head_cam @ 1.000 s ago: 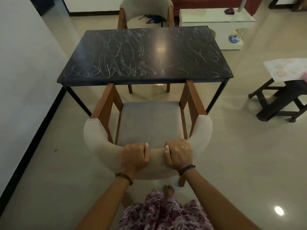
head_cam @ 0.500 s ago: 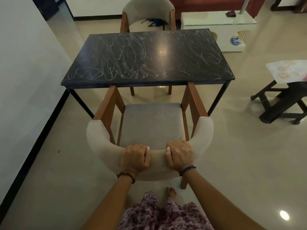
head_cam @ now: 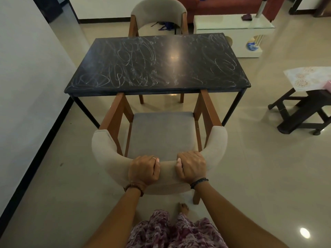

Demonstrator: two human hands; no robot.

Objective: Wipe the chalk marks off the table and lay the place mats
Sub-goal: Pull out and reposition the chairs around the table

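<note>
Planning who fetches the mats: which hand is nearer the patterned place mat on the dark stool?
Right. The right hand grips the chair back on the place mat side; the left hand grips it farther away.

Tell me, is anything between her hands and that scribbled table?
Yes. The near chair stands between the person and the chalk-marked table, its front tucked under the table's near edge. The left hand and right hand both grip its padded backrest.

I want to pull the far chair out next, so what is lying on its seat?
On the far chair seat lies a dark blue item with straps. What it is cannot be told. The table covers the front of the seat.
</note>
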